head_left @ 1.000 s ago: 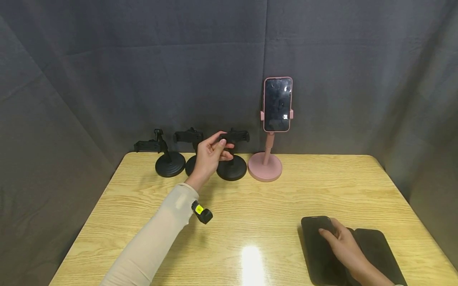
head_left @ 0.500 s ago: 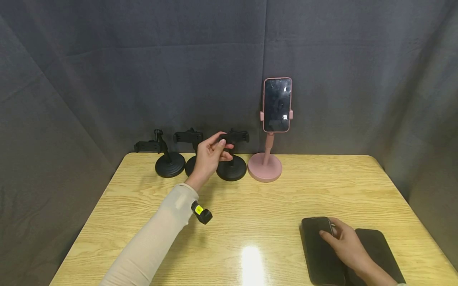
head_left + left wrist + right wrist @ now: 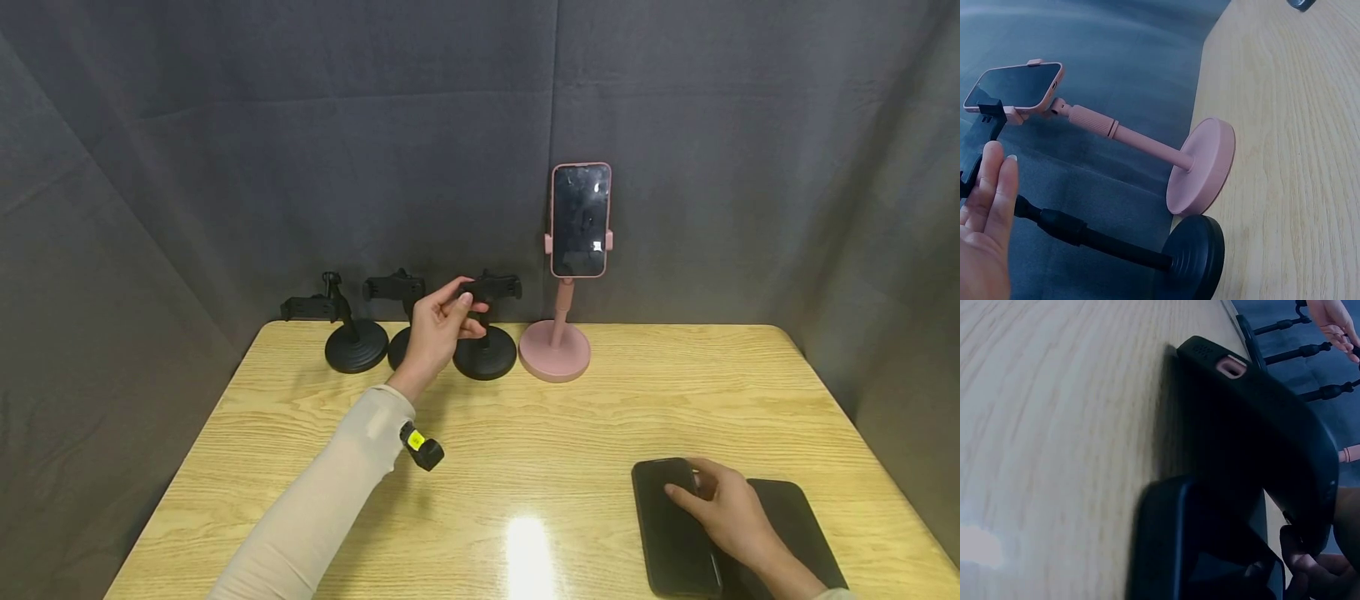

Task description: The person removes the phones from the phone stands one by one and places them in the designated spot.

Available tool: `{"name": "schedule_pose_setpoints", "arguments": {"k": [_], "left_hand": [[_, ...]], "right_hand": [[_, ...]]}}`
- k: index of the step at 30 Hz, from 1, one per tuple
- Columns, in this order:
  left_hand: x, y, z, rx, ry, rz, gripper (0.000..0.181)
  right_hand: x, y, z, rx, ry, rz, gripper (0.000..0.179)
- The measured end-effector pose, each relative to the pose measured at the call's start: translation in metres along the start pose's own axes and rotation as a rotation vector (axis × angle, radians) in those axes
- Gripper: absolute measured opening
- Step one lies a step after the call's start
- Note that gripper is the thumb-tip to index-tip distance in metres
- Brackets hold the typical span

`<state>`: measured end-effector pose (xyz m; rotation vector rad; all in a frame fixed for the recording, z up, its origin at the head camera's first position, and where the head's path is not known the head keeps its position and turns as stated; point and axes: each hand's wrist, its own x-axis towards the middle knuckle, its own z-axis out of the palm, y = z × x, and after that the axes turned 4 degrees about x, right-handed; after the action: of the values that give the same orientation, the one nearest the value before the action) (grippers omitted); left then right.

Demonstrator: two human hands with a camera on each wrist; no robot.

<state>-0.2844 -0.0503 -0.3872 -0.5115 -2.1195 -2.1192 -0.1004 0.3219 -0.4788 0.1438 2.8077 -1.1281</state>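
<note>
One black clamp (image 3: 502,288) pinched by left hand (image 3: 437,329), pink stand (image 3: 556,354) near. Right hand (image 3: 729,510) grips a tilted black phone (image 3: 670,533).

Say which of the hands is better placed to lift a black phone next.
Likely the right hand: it grips one black phone, while the left hand holds the clamp of a black stand, well away from that phone.

Black phone (image 3: 677,546); pink stand (image 3: 555,353); yellow wood-grained table (image 3: 570,433).
</note>
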Motion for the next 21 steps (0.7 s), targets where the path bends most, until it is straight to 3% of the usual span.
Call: {"name": "schedule_pose_setpoints", "arguments": {"k": [21], "left_hand": [[0.0,0.001,-0.001,-0.022,-0.002,0.009,0.04]], "right_hand": [[0.0,-0.002,0.011,-0.011,0.103,0.073,0.065]]}}
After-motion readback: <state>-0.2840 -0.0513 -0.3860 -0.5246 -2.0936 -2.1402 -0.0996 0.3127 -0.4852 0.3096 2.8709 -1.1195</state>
